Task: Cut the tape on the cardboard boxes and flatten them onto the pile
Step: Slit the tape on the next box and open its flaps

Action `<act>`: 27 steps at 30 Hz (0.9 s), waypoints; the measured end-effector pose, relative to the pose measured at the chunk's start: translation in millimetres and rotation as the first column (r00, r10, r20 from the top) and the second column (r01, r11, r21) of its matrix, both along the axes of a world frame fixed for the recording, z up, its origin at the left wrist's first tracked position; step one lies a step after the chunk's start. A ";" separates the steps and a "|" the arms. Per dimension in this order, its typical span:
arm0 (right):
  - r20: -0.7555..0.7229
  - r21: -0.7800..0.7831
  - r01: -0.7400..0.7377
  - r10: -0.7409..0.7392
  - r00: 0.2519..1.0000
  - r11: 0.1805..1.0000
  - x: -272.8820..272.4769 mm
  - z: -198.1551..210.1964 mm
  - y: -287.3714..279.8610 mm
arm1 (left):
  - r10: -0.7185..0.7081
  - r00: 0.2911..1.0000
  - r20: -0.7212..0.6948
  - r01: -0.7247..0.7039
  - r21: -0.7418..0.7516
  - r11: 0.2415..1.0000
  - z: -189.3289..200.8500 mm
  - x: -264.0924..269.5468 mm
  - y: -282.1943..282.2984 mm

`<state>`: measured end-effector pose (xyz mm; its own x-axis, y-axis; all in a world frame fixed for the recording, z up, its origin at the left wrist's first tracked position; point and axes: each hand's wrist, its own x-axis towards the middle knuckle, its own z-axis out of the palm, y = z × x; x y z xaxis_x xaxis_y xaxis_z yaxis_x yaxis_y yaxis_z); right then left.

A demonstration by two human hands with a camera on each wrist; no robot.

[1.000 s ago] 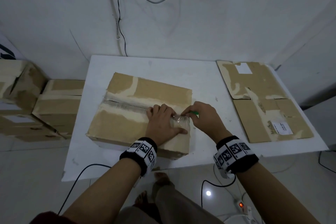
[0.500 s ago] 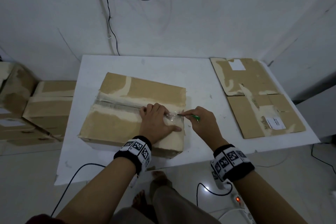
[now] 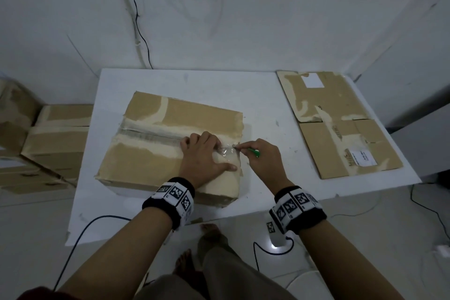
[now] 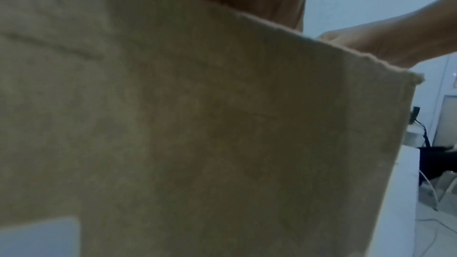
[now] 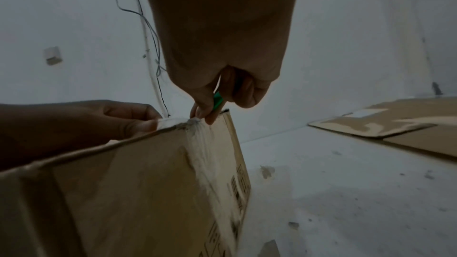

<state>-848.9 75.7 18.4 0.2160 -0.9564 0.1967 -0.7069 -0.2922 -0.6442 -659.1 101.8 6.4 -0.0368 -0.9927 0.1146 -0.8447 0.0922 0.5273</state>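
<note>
While the white table (image 3: 255, 95) is carrying everything, I am seeing the closed cardboard box (image 3: 151, 161) sitting on its left-centre part, turned a little askew to the table edge. A strip of clear tape (image 3: 151, 132) is running along the seam of its top, and at the right end, by the box edge, the tape is looking crinkled and loose. To the right, well apart from the box, the pile of flattened cardboard (image 3: 338, 126) is lying flat on the table, its far right corner hanging past the edge. More closed boxes (image 3: 48, 143) are sitting stacked beside the table on the left.

My left hand (image 3: 204, 161) is lying on the box top with fingers spread flat, pressing down just beside the crinkled tape end, gripping nothing. My right hand (image 3: 261, 159) is closing its fingers round a small green-handled cutter (image 3: 253, 152), with the tip touching the tape at the top right edge of the box; in the right wrist view the green handle (image 5: 218, 103) is showing between thumb and fingers.
</note>
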 end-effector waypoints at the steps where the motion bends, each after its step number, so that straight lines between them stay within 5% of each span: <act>1: 0.017 0.010 -0.002 0.002 1.000 1.000 -2.9 -0.4 2.1 | -0.011 1.000 0.008 0.011 0.009 1.000 0.1 -0.1 0.6; 8: 0.120 0.246 0.052 -0.084 0.989 0.968 -12.4 5.5 9.5 | -0.048 0.996 0.074 0.041 0.093 0.995 8.7 -6.6 -0.3; 15: 0.203 0.252 0.067 -0.120 0.972 0.965 -12.3 6.3 20.1 | -0.068 0.996 -0.049 0.069 0.014 0.998 5.6 -12.2 4.8; 27: 0.250 0.346 0.018 -0.111 0.962 0.938 -14.1 9.3 18.8 | -0.135 0.990 -0.051 0.132 -0.048 0.990 2.8 -10.6 1.9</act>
<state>-863.0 94.6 27.6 0.1370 -0.9856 -0.0994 -0.5095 0.0159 -0.8603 -669.6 103.7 9.2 -0.1611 -0.9732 0.1640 -0.7935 0.2265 0.5648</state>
